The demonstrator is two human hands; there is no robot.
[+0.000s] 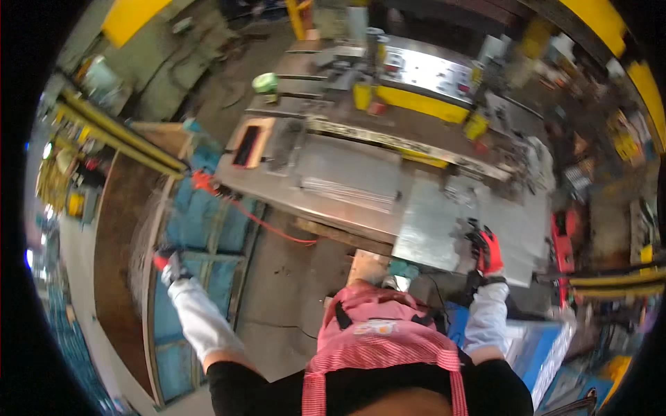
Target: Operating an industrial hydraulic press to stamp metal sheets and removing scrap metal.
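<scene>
My left hand (168, 267), in a red and dark glove, is stretched out to the left beside the rim of a blue-framed rack (201, 256). Blur hides its fingers, and I cannot tell whether they grip anything. Over a shiny flat metal sheet (433, 222) on the right of the workbench is my right hand (485, 251), in a red and black glove. Its dark fingers look apart, with nothing clearly held in them. A stack of thin metal sheets (347, 170) lies left of it on the bench.
A press bed with a yellow front bar (423, 104) stands behind the bench. An orange-red clamp-like piece (203, 182) with a red cord hangs at the bench's left corner. Yellow-black posts (118, 132) flank the work area. A blue box (544, 347) sits at lower right.
</scene>
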